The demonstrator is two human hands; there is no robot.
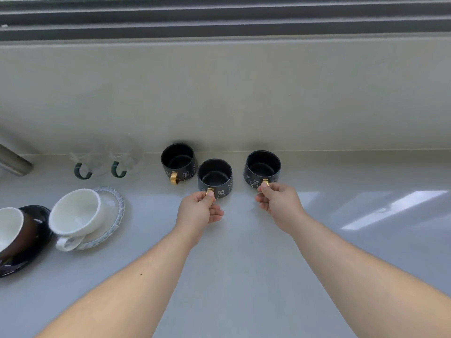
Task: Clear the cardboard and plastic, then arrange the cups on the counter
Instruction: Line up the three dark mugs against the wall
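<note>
**Both hands pinch gold handles on matte black cups**

At 9 o'clock, a glossy black saucer [36, 259] carries a tilted brown cup with a white inside [11, 230]. Just beside it, a smooth white ceramic cup [75, 212] leans on a clear glass saucer with a beaded rim [114, 211]. Behind these, at 10 o'clock, stand two clear glass cups with dark green curved handles [84, 170], hard to make out against the pale wall.

Three round, matte black cups with thin white cat outlines and shiny gold handles sit upright on the smooth grey surface [244, 264] near 12 o'clock. The leftmost black cup [178, 162] stands free by the wall. The middle black cup [214, 178] sits just beside it; the left hand [199, 211] has its fingers [210, 197] closed on that handle. The rightmost black cup [262, 168] stands apart, with the right hand [280, 203] pinching its handle.
</note>
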